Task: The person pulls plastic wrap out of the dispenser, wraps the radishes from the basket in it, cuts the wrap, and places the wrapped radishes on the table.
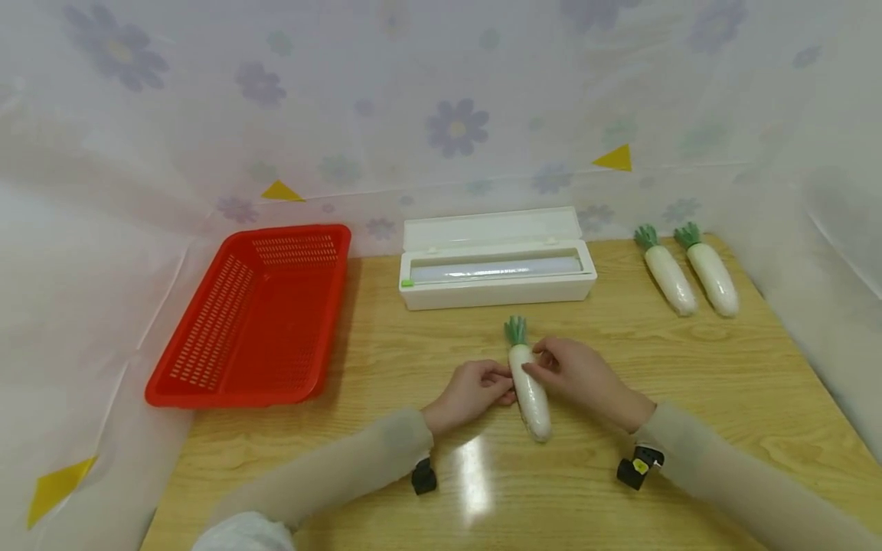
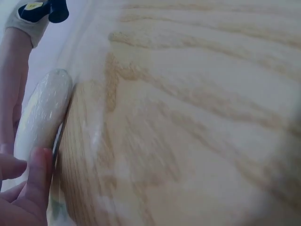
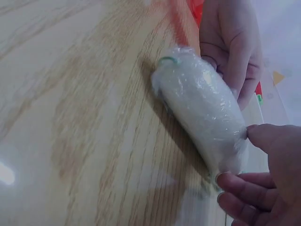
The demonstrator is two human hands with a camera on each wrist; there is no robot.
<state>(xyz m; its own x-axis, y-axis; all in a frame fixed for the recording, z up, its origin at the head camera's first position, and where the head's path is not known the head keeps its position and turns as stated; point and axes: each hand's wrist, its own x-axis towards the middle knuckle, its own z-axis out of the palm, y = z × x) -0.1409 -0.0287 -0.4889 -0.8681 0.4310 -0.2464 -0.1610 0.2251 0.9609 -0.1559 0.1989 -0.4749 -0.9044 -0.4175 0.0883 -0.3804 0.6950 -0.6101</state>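
Observation:
A white radish [image 1: 530, 394] with a green leafy top, wrapped in shiny clear film, lies on the table between both hands. My left hand [image 1: 474, 394] holds its left side with curled fingers, just below the middle of its length. On the other side, my right hand [image 1: 577, 380] pinches the upper part near the leaves between thumb and fingers. From the right wrist, the wrapped radish [image 3: 202, 103] shows wrinkled film gathered at its blunt end, and the right thumb and fingers [image 3: 270, 136] grip it near its leaf end. The left fingertips are partly hidden.
Behind the hands stands a white box [image 1: 498, 291] with its lid raised and a roll of film [image 1: 496, 269] inside. A red basket [image 1: 324, 344] is at the left. Two more radishes [image 1: 670, 279] lie at the back right. Patterned sheeting [image 1: 386, 115] surrounds the wooden table [image 1: 386, 344].

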